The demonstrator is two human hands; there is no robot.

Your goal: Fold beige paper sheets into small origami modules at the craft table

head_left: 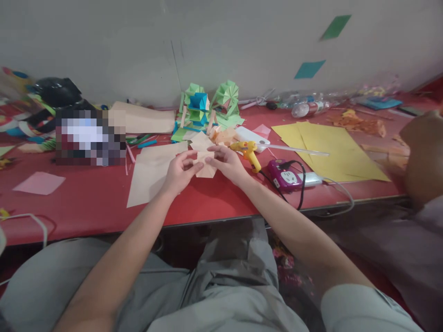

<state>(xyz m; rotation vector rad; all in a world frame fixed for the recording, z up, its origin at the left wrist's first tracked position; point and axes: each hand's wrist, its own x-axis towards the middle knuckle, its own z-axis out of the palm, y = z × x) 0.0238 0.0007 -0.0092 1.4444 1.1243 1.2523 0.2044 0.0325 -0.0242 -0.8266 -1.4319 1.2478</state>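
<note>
My left hand (180,171) and my right hand (224,162) meet over the red table (86,207), both pinching a small folded piece of tan paper (205,157). The fingers of each hand close on opposite sides of the fold. Under and left of my hands lies a larger tan paper sheet (148,173). A yellow glue gun (247,151) rests just right of my right hand, its cord running to a purple power strip (284,175).
Green and blue folded paper models (207,103) stand at the back by the wall. Yellow sheets (328,143) lie on the right, a pink sheet (38,182) on the left. Another person's arm (420,157) is at the right edge. Plastic bottles (306,108) lie at the back.
</note>
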